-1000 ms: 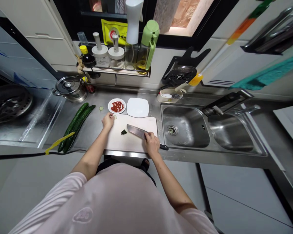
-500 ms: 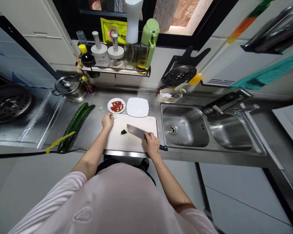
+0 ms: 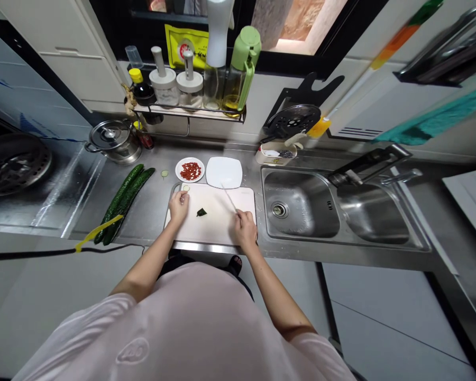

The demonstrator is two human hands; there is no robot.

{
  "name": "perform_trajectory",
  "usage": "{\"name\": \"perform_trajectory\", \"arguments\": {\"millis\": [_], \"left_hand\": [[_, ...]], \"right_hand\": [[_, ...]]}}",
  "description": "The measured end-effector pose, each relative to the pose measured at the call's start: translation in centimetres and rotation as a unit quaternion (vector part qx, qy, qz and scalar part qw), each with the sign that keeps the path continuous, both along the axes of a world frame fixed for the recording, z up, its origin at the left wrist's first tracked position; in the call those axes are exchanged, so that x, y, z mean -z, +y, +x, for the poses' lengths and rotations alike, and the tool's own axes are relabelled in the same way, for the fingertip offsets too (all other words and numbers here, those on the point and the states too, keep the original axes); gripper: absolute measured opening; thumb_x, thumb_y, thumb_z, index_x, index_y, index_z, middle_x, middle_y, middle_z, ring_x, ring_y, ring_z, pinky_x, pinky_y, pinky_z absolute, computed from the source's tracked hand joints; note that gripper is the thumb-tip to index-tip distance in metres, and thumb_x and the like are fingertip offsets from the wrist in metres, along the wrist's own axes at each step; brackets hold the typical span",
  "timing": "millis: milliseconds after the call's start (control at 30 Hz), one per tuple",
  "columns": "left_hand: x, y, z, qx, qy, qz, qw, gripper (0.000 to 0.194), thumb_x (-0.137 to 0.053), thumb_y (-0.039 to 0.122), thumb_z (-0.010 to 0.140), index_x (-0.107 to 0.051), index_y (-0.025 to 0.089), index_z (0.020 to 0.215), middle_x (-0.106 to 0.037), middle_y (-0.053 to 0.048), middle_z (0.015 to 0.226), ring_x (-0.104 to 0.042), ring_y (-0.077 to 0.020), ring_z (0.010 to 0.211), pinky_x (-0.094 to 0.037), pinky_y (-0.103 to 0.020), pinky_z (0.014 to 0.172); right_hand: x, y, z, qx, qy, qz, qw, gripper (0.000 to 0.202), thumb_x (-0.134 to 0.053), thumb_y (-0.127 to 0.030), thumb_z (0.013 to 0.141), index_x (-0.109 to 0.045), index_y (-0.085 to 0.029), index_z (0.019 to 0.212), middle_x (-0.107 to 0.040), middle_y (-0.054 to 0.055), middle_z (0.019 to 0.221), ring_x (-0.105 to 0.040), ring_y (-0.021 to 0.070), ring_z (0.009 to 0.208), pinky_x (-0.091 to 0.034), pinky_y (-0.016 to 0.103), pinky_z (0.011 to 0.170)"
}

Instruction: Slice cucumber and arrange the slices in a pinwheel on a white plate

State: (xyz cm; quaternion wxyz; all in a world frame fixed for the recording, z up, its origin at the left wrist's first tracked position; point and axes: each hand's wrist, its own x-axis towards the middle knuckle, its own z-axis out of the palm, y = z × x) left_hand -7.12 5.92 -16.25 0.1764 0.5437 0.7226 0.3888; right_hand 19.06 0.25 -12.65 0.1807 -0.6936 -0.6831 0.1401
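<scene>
The right hand clasps a knife over the cutting board, its tip toward the white plate beyond; a forward slip could knock that plate. The left hand curls at the board's far-left corner beside a pale slice, which a nudge might topple; whether its grip pinches anything cannot be told. A dark green piece lies near mid-board. Fingers hide the knife's handle.

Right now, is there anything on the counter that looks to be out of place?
Yes: a thin pale slice lies directly on the steel counter, left of the plate of red pieces. It looks stray because it is off the cutting board and on no plate.
</scene>
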Motion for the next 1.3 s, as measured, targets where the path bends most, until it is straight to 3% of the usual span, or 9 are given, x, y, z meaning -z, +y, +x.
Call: {"name": "perform_trajectory", "arguments": {"millis": [133, 267, 400, 633, 767, 1300], "left_hand": [[0.1, -3.4, 1.2, 0.060, -0.007, 0.005, 0.998, 0.022, -0.050, 0.032, 0.085, -0.064, 0.019, 0.097, -0.060, -0.007, 0.096, -0.056, -0.0154, 0.078, -0.045, -0.028, 0.078], [0.4, -4.9, 1.6, 0.074, -0.004, 0.018, 0.997, 0.021, -0.049, 0.032, 0.087, -0.063, 0.020, 0.097, -0.059, -0.007, 0.096, -0.056, -0.0158, 0.082, -0.046, -0.030, 0.080], [0.7, -5.1, 1.9, 0.106, 0.001, 0.032, 0.994, 0.020, -0.049, 0.031, 0.087, -0.063, 0.020, 0.097, -0.059, -0.008, 0.097, -0.057, -0.0176, 0.093, -0.046, -0.031, 0.085], [1.3, -5.1, 2.5, 0.157, 0.020, 0.041, 0.987, 0.022, -0.048, 0.031, 0.089, -0.065, 0.022, 0.100, -0.060, -0.008, 0.098, -0.057, -0.0182, 0.097, -0.045, -0.034, 0.091], [1.7, -5.1, 2.6, 0.167, 0.022, 0.046, 0.985, 0.023, -0.049, 0.031, 0.089, -0.065, 0.022, 0.101, -0.061, -0.007, 0.098, -0.057, -0.0179, 0.097, -0.045, -0.034, 0.092], [2.2, -4.5, 2.9, 0.197, 0.023, 0.024, 0.980, 0.020, -0.050, 0.031, 0.088, -0.068, 0.024, 0.095, -0.066, -0.007, 0.095, -0.060, -0.0183, 0.096, -0.045, -0.035, 0.090]], "right_hand": [[-0.8, 0.7, -0.5, -0.011, 0.089, 0.020, 0.996, 0.036, -0.030, -0.028, 0.095, -0.056, -0.016, 0.117, -0.055, 0.007, 0.095, -0.054, 0.0172, 0.084, -0.040, 0.026, 0.074], [-1.5, 1.0, -1.2, -0.033, 0.121, 0.026, 0.992, 0.035, -0.028, -0.031, 0.096, -0.056, -0.016, 0.113, -0.055, 0.007, 0.095, -0.054, 0.0171, 0.084, -0.041, 0.026, 0.076], [-2.1, 1.1, -2.3, -0.087, 0.089, 0.009, 0.992, 0.035, -0.027, -0.030, 0.097, -0.054, -0.016, 0.115, -0.057, 0.007, 0.100, -0.055, 0.0165, 0.088, -0.040, 0.024, 0.077], [-2.5, 0.7, -4.7, -0.184, -0.069, -0.121, 0.973, 0.032, -0.028, -0.029, 0.098, -0.052, -0.019, 0.117, -0.059, 0.008, 0.106, -0.058, 0.0172, 0.087, -0.040, 0.025, 0.072], [-2.4, 0.5, -5.4, -0.193, -0.092, -0.161, 0.963, 0.028, -0.030, -0.028, 0.098, -0.051, -0.018, 0.113, -0.062, 0.009, 0.102, -0.061, 0.0188, 0.088, -0.041, 0.027, 0.072], [-1.9, 0.2, -6.0, -0.211, -0.118, -0.181, 0.953, 0.025, -0.031, -0.019, 0.095, -0.049, -0.016, 0.112, -0.065, 0.011, 0.099, -0.062, 0.0217, 0.090, -0.043, 0.031, 0.076]]}}
